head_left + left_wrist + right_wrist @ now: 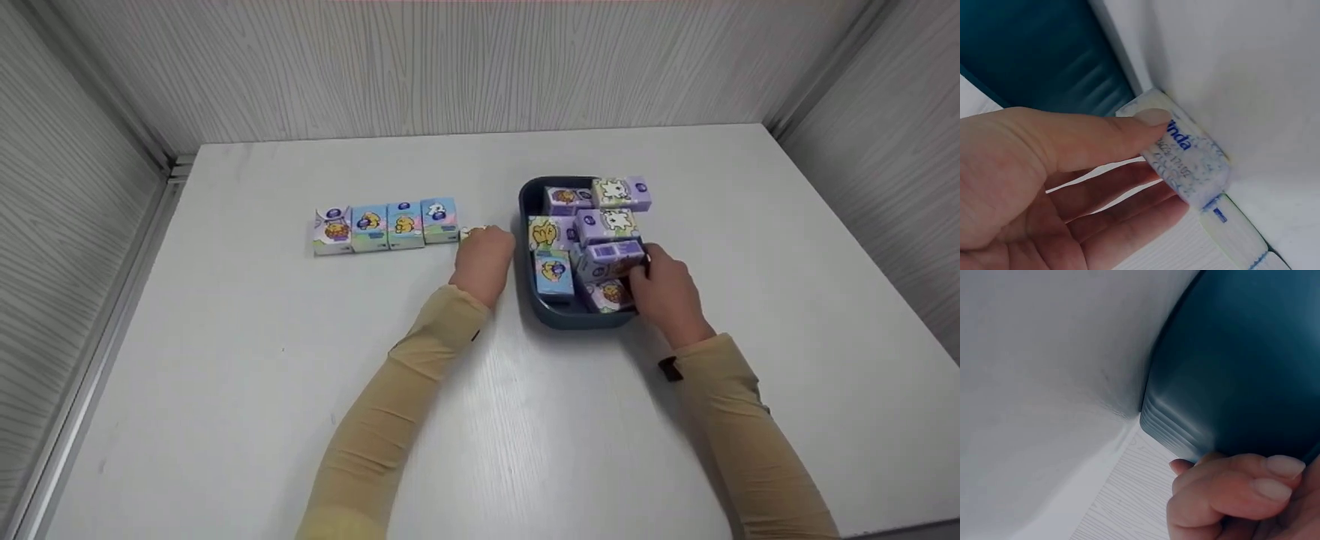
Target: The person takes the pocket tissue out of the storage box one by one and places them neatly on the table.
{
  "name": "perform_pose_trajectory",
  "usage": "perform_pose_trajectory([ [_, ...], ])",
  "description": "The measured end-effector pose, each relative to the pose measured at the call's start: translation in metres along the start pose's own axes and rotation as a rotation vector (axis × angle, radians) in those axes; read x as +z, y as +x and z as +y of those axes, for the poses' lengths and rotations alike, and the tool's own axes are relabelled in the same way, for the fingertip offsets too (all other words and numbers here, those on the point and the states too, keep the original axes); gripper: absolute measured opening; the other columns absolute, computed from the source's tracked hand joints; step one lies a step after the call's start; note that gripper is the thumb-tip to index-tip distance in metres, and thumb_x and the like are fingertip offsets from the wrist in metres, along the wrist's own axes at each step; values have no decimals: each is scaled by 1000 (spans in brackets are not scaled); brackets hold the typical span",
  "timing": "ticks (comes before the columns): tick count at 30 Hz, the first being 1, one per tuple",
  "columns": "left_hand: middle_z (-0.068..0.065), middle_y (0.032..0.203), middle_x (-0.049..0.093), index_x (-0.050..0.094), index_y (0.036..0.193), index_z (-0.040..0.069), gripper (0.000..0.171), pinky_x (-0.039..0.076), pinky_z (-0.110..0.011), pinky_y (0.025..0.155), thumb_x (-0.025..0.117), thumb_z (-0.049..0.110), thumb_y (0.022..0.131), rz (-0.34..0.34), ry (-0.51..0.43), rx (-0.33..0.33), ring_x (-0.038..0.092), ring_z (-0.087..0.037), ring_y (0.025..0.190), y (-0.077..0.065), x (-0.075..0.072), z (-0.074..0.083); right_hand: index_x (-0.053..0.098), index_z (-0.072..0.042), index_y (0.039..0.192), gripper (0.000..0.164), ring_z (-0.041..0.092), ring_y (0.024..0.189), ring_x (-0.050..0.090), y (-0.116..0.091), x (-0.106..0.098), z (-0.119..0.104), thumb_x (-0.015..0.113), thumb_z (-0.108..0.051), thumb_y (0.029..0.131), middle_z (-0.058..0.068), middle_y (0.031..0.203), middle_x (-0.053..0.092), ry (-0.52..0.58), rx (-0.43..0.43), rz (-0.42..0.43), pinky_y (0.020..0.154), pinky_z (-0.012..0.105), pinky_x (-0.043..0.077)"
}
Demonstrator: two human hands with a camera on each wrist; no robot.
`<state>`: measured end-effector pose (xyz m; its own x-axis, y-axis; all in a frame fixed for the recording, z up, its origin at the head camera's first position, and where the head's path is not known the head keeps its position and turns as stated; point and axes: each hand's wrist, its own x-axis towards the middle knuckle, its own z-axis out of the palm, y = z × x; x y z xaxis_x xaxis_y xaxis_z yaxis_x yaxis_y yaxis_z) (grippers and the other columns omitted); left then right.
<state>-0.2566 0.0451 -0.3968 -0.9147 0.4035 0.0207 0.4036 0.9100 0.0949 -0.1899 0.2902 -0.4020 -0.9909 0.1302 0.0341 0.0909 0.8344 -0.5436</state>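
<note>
My left hand pinches a small tissue pack between thumb and fingers, its blue-printed end showing in the left wrist view. That pack stands at the right end of a row of tissue packs laid side by side. At the right rim of a dark teal basket, my right hand holds the end of a purple tissue pack between thumb and forefinger. In the right wrist view its other fingers curl beside the basket's outer wall, and the purple pack is hidden there.
Inside the basket lie several more packs, purple ones and a blue one. One purple and white pack overhangs the back right rim. The white table meets a pale wood-grain panel behind.
</note>
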Motion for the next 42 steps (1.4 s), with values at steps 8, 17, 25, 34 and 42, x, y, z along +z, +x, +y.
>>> perform_pose_trajectory([
  [8,-12,93,69,71,97,3,21,53,-39,75,55,-7,88,30,73,34,65,-27,85,13,6,0,42,6,136,44,35,102,57,0,1,2,38,-17,98,28,123,55,7,-4,-14,87,51,45],
  [17,-14,99,68,70,100,3,21,51,-40,81,55,-6,90,29,59,70,64,-29,91,29,5,-9,42,7,135,44,34,99,57,1,-1,3,38,-16,99,28,122,56,11,-15,-4,86,52,45],
  [25,-22,106,60,67,107,-6,23,55,-41,73,49,-8,93,116,84,38,64,-34,87,38,11,-16,41,5,137,45,35,102,57,2,-1,3,37,-17,98,28,126,54,6,-3,-18,87,51,45],
  [34,-21,103,62,68,108,-4,23,55,-41,74,51,-7,93,112,95,0,64,-33,87,46,11,-22,41,4,138,46,37,111,54,5,1,4,37,-19,98,27,128,53,14,7,-20,92,52,43],
  [42,-19,104,64,68,110,-1,23,55,-40,76,52,-4,95,102,73,-36,64,-31,89,48,13,-25,41,5,137,45,35,108,55,8,3,8,38,-18,98,27,127,54,19,2,-28,91,52,43],
])
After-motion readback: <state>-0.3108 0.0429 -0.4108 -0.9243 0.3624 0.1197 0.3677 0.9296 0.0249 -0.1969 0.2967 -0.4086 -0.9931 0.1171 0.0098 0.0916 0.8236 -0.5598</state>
